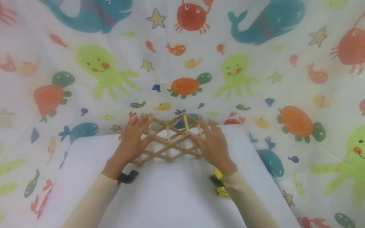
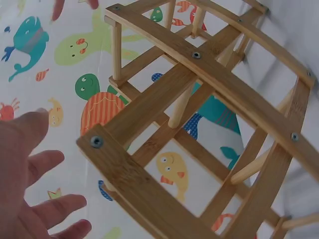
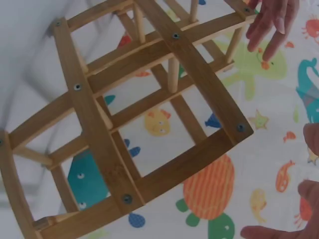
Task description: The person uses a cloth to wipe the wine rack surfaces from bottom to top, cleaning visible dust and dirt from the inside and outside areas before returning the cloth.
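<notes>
A wooden lattice rack of crossed slats, bolts and round dowels stands spread out on the white table, between my two hands. My left hand is at its left end, fingers extended. In the left wrist view that hand shows spread fingers a little apart from the slats. At the right end is my right hand, thumb toward the rack. The right wrist view catches only part of this hand, apart from the wood, with the left hand near the far corner.
The white tabletop extends toward me. Behind it hangs a sheet printed with sea animals. A black wrist device sits under the left wrist. Near the right wrist is a yellow object, partly hidden by the sleeve.
</notes>
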A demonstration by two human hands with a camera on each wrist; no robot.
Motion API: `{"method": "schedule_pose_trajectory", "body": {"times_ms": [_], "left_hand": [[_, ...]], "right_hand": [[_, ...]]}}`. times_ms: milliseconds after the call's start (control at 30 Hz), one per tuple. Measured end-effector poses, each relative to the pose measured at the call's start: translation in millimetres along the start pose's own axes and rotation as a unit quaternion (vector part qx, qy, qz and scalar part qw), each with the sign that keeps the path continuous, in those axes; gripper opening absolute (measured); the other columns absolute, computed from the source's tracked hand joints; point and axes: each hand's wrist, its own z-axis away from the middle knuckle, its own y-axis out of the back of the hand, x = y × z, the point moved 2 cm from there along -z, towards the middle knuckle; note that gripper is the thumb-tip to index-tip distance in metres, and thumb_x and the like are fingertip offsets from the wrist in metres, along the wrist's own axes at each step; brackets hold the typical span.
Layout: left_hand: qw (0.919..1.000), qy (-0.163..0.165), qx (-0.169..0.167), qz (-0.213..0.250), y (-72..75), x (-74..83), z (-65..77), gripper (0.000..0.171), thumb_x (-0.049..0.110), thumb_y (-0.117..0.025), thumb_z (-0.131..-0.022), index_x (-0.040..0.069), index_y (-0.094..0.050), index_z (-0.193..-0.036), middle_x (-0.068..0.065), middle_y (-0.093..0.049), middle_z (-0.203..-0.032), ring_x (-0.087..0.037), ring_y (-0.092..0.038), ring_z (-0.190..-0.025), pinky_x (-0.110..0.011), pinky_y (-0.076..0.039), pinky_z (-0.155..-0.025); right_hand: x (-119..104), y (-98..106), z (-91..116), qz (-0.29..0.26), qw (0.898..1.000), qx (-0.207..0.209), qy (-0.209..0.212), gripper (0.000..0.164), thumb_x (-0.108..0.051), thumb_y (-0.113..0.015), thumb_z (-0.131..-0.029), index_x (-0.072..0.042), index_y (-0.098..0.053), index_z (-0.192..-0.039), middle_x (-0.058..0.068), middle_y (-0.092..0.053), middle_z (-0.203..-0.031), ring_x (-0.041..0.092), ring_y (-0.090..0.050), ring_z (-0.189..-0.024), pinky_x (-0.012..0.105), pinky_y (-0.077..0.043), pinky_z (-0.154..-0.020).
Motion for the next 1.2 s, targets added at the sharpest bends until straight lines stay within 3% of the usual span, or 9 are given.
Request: {"method": "schedule_pose_trajectory", "body": {"times_ms": [167, 400, 500, 700, 900, 1200], "left_hand": [[0.9959, 0.015, 0.002, 0.089, -9.7, -12.8, 8.1, 0.053, 0.030, -0.067, -0.105, 0.018, -0.054, -0.156, -0.011, -0.038, -0.172, -0.043, -0.030, -0.159, -0.074, -0.021, -0.123], [0.9866, 0.024, -0.021, 0.160, -19.1, -21.7, 13.3, 0.052, 0.031, -0.068, -0.105, 0.018, -0.057, -0.154, -0.009, -0.031, -0.175, -0.042, -0.025, -0.163, -0.077, -0.019, -0.123], [0.9814, 0.023, -0.017, 0.190, -22.0, -25.1, 13.8, 0.050, 0.031, -0.066, -0.106, 0.021, -0.057, -0.154, -0.009, -0.034, -0.174, -0.042, -0.027, -0.162, -0.076, -0.026, -0.121], [0.9739, 0.039, -0.025, 0.222, -32.7, -29.2, 15.7, 0.047, 0.027, -0.064, -0.108, 0.025, -0.057, -0.154, -0.004, -0.033, -0.175, -0.040, -0.030, -0.161, -0.069, -0.040, -0.116], [0.9644, 0.058, -0.057, 0.252, -38.3, -25.0, 18.0, 0.045, 0.035, -0.063, -0.108, 0.030, -0.058, -0.153, 0.001, -0.025, -0.177, -0.040, -0.027, -0.162, -0.070, -0.037, -0.119], [0.9557, 0.079, -0.047, 0.280, -36.8, -23.1, 23.0, 0.046, 0.041, -0.064, -0.107, 0.037, -0.057, -0.152, 0.008, -0.020, -0.178, -0.037, -0.024, -0.164, -0.069, -0.037, -0.119]], "right_hand": [[6, -5, 15, -0.023, 0.999, 0.023, 0.017, 0.079, -0.046, -0.065, -0.105, -0.038, -0.021, -0.170, 0.015, -0.047, -0.165, 0.045, -0.056, -0.137, 0.064, -0.052, -0.102], [19, -7, 33, -0.067, 0.998, 0.009, -0.002, 0.078, -0.045, -0.068, -0.103, -0.041, -0.025, -0.168, 0.008, -0.052, -0.162, 0.039, -0.055, -0.139, 0.061, -0.054, -0.103], [29, -9, 43, -0.109, 0.994, -0.004, -0.015, 0.075, -0.039, -0.069, -0.104, -0.042, -0.029, -0.167, 0.004, -0.051, -0.162, 0.035, -0.052, -0.142, 0.062, -0.053, -0.104], [56, -14, 73, -0.154, 0.987, -0.020, -0.047, 0.076, -0.031, -0.070, -0.104, -0.041, -0.029, -0.167, 0.005, -0.050, -0.161, 0.031, -0.049, -0.146, 0.063, -0.045, -0.116], [82, -25, 104, -0.150, 0.987, -0.005, -0.052, 0.070, -0.025, -0.071, -0.103, -0.028, -0.038, -0.165, 0.007, -0.053, -0.157, 0.030, -0.051, -0.143, 0.060, -0.045, -0.116], [120, -38, 138, -0.159, 0.985, -0.013, -0.073, 0.072, -0.014, -0.075, -0.099, -0.026, -0.043, -0.163, 0.016, -0.054, -0.153, 0.036, -0.051, -0.139, 0.063, -0.042, -0.111]]}}
